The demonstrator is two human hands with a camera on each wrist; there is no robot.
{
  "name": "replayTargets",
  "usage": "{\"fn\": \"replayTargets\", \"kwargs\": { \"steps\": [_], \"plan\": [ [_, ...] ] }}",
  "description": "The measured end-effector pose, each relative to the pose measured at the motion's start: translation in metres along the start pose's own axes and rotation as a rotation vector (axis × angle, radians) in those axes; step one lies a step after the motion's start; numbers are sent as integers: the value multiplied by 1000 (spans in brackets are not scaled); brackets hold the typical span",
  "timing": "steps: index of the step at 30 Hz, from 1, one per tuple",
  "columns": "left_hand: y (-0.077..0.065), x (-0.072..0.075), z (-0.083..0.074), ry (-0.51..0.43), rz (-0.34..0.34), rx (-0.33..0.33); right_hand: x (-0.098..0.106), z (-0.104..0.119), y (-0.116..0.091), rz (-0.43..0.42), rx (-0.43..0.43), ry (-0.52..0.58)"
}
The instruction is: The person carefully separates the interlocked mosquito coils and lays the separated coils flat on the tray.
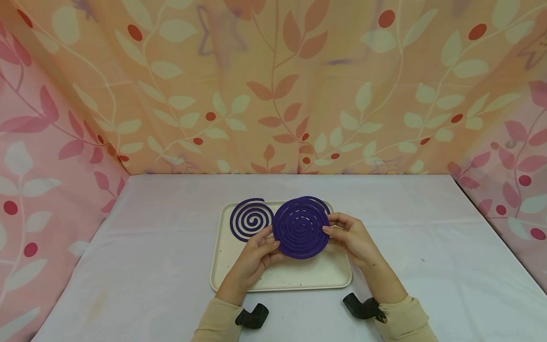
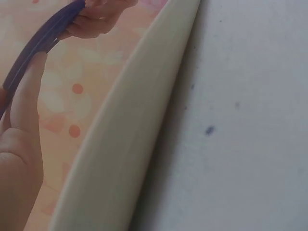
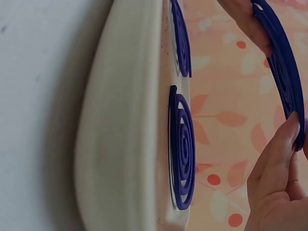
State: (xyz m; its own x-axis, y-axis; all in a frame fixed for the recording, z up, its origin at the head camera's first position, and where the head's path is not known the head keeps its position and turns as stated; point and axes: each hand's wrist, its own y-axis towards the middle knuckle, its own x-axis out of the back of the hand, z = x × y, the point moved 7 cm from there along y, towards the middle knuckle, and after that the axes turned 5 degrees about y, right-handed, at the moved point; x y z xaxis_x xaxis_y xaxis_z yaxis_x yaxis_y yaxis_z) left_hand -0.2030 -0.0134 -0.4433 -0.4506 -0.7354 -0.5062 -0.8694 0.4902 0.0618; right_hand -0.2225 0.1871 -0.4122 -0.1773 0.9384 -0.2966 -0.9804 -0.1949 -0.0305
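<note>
Between both hands, raised over the tray, is a round purple mosquito coil (image 1: 301, 240), its spiral closely packed like a nested pair. My left hand (image 1: 258, 254) pinches its left edge, thumb in front. At the opposite edge my right hand (image 1: 351, 237) grips it between thumb and fingers. The right wrist view shows the held coil (image 3: 288, 62) edge-on and slightly bowed. A single, open-wound mosquito coil (image 1: 253, 220) lies at the tray's back left. Another loose coil (image 1: 321, 203) shows at the back right, mostly hidden behind the held one.
The cream tray (image 1: 299, 281) has a raised rim and small dark crumbs on it. It stands on a white-covered table (image 1: 141, 266). Black wrist pieces (image 1: 255, 317) hang by the sleeves. Floral curtains (image 1: 273, 85) enclose the back and sides.
</note>
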Motion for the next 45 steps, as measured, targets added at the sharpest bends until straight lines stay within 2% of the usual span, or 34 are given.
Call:
{"fn": "replayTargets", "kwargs": {
  "steps": [5, 8, 16, 22, 27, 33, 45],
  "plan": [
    [1, -1, -1, -36, 32, -22, -2, 2, -1, 56, 3, 83],
    [1, -2, -1, -44, 32, -21, -2, 2, -1, 58, 5, 95],
    [0, 0, 0, -11, -8, 9, 2, 3, 0, -53, 38, -46],
    [0, 2, 0, 39, -28, 10, 2, 5, -1, -94, 64, -138],
    [0, 5, 0, 72, -76, 15, 0, 6, -1, -108, 69, -170],
    [0, 7, 0, 59, -134, 35, -1, 6, -1, -111, 70, -191],
    [0, 9, 0, 45, -155, 34, -1, 8, 1, -95, 125, -208]
  ]
}}
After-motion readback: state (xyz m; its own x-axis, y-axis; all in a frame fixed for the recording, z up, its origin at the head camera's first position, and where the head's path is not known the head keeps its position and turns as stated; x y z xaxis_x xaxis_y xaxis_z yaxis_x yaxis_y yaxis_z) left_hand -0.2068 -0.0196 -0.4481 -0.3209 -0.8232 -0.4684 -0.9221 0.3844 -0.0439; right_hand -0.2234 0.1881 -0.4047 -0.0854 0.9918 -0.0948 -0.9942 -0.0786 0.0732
